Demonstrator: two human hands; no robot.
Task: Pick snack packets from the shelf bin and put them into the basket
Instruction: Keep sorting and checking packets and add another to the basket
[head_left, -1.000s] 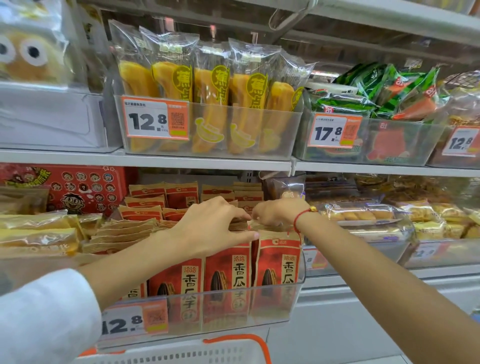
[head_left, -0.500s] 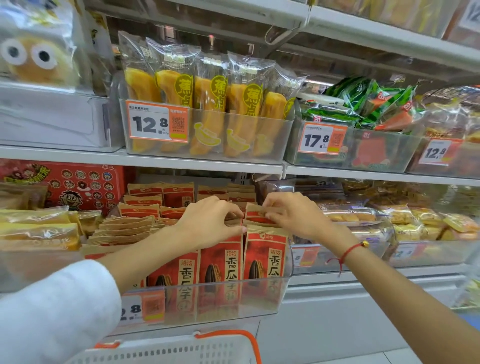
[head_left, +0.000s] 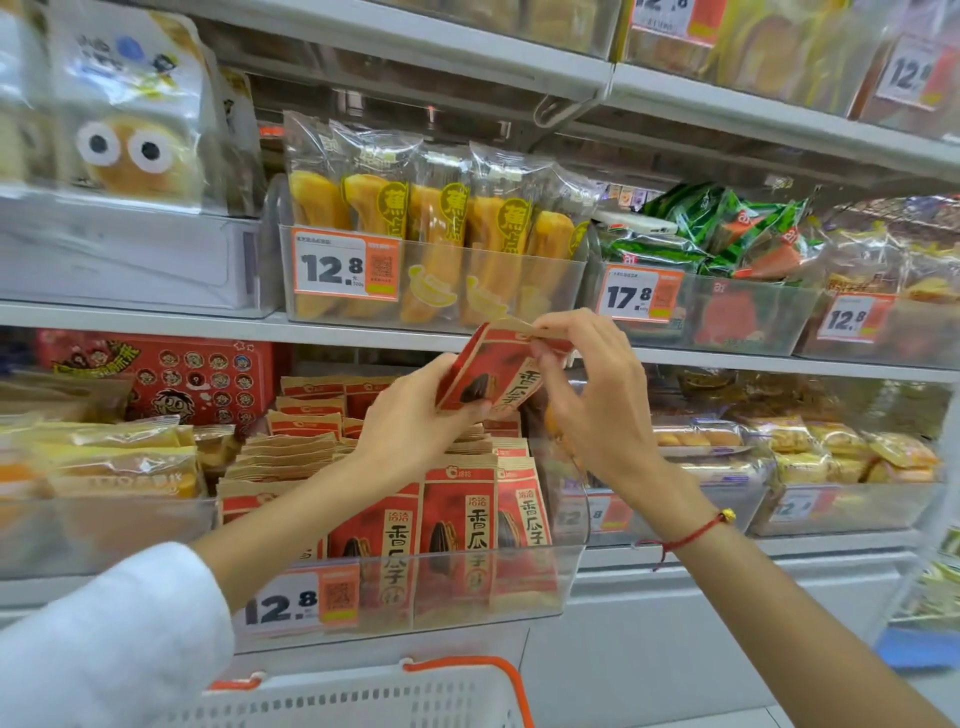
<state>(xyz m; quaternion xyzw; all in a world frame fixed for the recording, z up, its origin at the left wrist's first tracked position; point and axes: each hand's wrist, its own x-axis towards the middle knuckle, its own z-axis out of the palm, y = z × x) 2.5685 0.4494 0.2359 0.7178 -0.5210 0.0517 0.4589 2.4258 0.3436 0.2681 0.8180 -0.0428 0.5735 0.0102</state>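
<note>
A: What are the hands holding?

B: At frame centre, the left hand (head_left: 415, 415) grips a flat red-and-kraft sunflower seed packet (head_left: 493, 371) by its lower edge; the right hand (head_left: 592, 400) pinches its top.

A: Where from?

B: Above a clear plastic bin (head_left: 519, 582). A white perforated basket (head_left: 363, 701) sits bottom centre.

White long sleeve (head_left: 104, 639) on left arm, red string bracelet (head_left: 691, 535) with gold bead on right wrist
</note>
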